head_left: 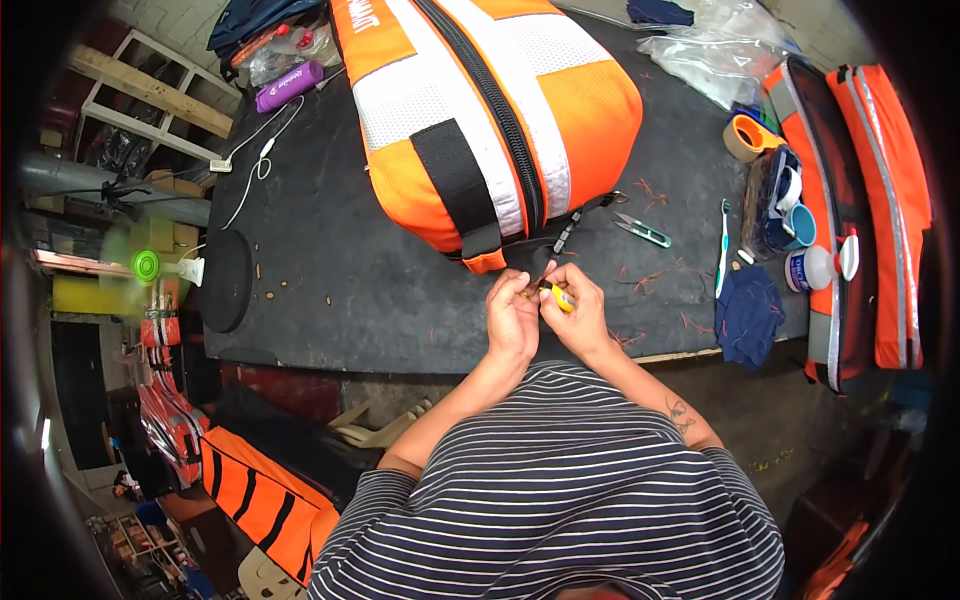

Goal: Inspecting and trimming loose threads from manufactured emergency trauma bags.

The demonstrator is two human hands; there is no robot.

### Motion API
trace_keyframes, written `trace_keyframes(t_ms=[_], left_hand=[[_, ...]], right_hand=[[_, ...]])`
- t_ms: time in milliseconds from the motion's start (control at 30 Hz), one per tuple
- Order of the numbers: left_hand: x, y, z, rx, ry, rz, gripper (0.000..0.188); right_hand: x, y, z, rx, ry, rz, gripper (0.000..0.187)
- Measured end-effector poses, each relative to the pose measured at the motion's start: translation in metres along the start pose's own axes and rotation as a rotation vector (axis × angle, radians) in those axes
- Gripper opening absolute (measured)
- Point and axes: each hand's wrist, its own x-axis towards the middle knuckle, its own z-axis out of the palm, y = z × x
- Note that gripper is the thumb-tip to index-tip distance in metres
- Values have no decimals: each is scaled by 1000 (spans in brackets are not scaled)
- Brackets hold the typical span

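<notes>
A big orange bag [600, 120] with white reflective bands and a black zipper stands on the dark table in front of me. From its near end a thin black strap [566, 236] runs down to my fingers. My right hand [585, 312] is closed around a small yellow lighter [562, 297] with a dark top, close to the strap's end. Beside it, my left hand [512, 316] is pinched closed at the table's near edge; what its fingertips grip is too small to make out. Thread snips [642, 230] lie right of the bag.
Red thread scraps [645, 280] litter the table [310, 240]. At right are a toothbrush [723, 248], navy cloth [750, 315], a white bottle [810, 270], an orange tape roll [750, 137] and orange bags [885, 210]. A purple cylinder [290, 86] and white cable [262, 165] lie left.
</notes>
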Motion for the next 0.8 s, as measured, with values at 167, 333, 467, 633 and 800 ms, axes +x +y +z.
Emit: trace_keyframes(t_ms=[167, 333, 467, 633, 800], left_hand=[[-1, -1, -2, 37, -18, 11, 6], [-22, 11, -6, 571, 151, 453, 8], [-23, 39, -3, 897, -5, 1107, 45], [-27, 70, 23, 808, -192, 862, 36], [-26, 81, 47, 757, -116, 631, 41]], right_hand=[[-3, 0, 0, -21, -9, -3, 14], [-1, -9, -10, -90, 4, 99, 19], [7, -33, -8, -93, -3, 64, 27], [19, -67, 19, -98, -80, -88, 33], [27, -72, 44, 155, 8, 13, 19]])
